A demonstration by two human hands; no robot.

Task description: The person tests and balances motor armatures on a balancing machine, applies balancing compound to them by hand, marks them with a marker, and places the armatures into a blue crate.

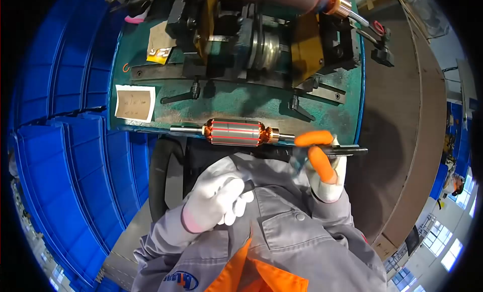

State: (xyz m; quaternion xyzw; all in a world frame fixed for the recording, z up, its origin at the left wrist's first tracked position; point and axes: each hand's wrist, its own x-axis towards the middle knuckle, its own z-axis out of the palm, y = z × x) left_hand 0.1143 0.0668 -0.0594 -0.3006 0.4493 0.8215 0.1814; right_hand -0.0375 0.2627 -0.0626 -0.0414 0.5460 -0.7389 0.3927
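Observation:
My left hand [219,201], in a white glove, is closed in front of my chest, its fingers curled round a small dark piece [249,186] that shows only at the tip. My right hand [324,168] wears a white glove with orange covers on two fingers. It grips a black pen-like rod [349,151] lying roughly level; blur hides its inner end. Just left of those orange fingers, a motor armature [234,132] with copper windings, red lines and a steel shaft lies along the near edge of the green bench.
A machine with yellow-and-black supports [307,50] stands on the green bench [221,103]. Another armature [339,7] shows at the top. A handwritten card [135,103] lies left. Blue bins [90,176] line the left side; a brown board surface [397,121] is right.

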